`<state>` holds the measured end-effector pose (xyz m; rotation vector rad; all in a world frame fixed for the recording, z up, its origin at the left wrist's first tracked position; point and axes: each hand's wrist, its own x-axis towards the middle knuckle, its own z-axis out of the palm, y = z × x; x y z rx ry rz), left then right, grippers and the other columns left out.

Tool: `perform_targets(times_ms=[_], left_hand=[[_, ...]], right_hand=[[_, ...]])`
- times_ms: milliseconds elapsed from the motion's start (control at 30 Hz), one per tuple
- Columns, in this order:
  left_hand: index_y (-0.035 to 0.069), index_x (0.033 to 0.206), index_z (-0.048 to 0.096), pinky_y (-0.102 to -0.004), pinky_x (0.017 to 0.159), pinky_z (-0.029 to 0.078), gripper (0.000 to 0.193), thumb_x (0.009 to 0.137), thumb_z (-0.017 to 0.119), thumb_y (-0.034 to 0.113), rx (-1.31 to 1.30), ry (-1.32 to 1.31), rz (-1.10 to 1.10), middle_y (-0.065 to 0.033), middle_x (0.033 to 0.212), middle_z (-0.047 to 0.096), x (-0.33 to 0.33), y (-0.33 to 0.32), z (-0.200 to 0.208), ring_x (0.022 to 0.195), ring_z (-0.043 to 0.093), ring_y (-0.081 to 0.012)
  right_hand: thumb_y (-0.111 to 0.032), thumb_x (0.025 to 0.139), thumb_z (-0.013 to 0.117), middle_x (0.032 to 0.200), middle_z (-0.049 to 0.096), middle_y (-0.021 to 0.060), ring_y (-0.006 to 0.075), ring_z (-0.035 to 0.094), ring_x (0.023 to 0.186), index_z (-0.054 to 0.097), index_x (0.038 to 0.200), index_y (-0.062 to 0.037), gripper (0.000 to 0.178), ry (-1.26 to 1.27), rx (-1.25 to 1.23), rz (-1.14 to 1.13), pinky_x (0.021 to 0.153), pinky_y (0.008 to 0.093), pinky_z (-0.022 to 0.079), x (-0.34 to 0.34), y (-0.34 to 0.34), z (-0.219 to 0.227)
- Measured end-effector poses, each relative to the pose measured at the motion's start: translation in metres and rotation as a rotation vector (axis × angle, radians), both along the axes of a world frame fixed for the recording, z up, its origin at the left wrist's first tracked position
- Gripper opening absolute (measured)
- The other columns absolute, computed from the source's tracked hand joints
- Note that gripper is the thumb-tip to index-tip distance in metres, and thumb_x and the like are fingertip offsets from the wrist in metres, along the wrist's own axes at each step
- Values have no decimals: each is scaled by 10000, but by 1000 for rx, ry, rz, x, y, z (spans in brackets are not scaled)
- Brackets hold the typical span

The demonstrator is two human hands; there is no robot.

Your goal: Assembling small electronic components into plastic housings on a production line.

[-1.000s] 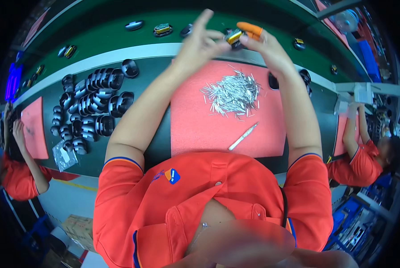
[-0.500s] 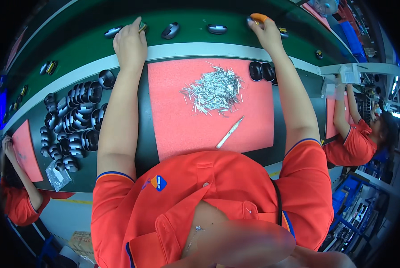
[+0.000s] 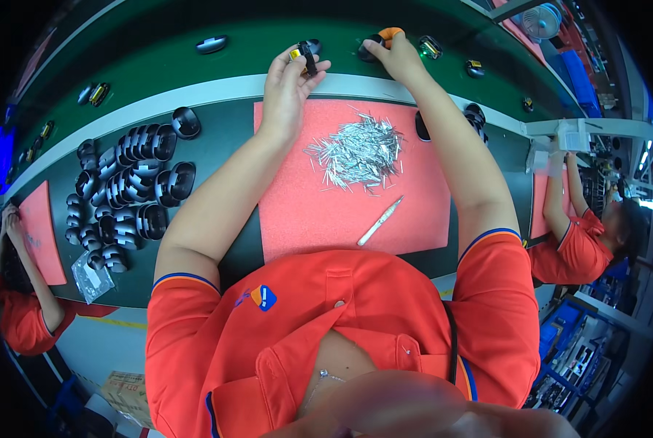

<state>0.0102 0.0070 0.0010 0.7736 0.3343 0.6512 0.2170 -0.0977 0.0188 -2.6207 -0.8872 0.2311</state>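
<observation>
My left hand (image 3: 288, 79) has its grip pinched on a small black part (image 3: 308, 57) lifted just beyond the red mat (image 3: 304, 212) to see it, while my right hand (image 3: 393, 55) clamps another black part (image 3: 371, 45) on the green belt (image 3: 166, 62) past that mat.

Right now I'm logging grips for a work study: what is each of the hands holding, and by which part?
Left hand pinches a small black part by its edge. Right hand rests on another black part; hold unclear.
</observation>
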Motion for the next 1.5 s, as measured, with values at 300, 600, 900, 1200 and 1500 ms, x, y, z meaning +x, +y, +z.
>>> perform_targets(times_ms=[300,600,900,1200,1500], left_hand=[[-7,1257,424,-321,940,443,338,973,448,174,116,21,-10,-138,1138,591,-3,-2,-3,1072,583,-208],[38,1239,492,-286,939,441,353,937,563,207,56,90,-150,-66,1145,603,-4,-13,-4,1025,590,-129],[-16,1317,443,-253,892,457,500,910,614,218,88,46,-128,-81,1079,629,-2,-16,-4,970,593,-108],[11,1275,498,-252,893,460,444,902,626,215,75,90,-147,-65,1070,633,-3,-15,-2,963,596,-101],[22,1277,499,-273,902,467,444,897,635,205,46,97,-150,-70,1121,618,-4,-14,-3,1004,586,-113]], right_hand=[[-433,916,543,909,629,95,168,619,734,517,1277,-67,515,300,284,13,652,277,494,-55,-4,26],[-300,947,510,982,602,111,174,606,759,427,1351,-14,502,643,754,84,653,285,494,-99,-28,46],[-233,826,703,981,647,107,193,623,915,547,1246,-66,478,-173,589,334,782,318,475,-109,-31,39],[-218,787,732,940,650,104,219,600,902,629,1121,-54,386,-247,575,268,813,315,448,-113,-25,31],[-218,794,734,957,652,89,149,610,867,616,1110,-18,392,-26,496,151,833,293,454,-115,-24,30]])
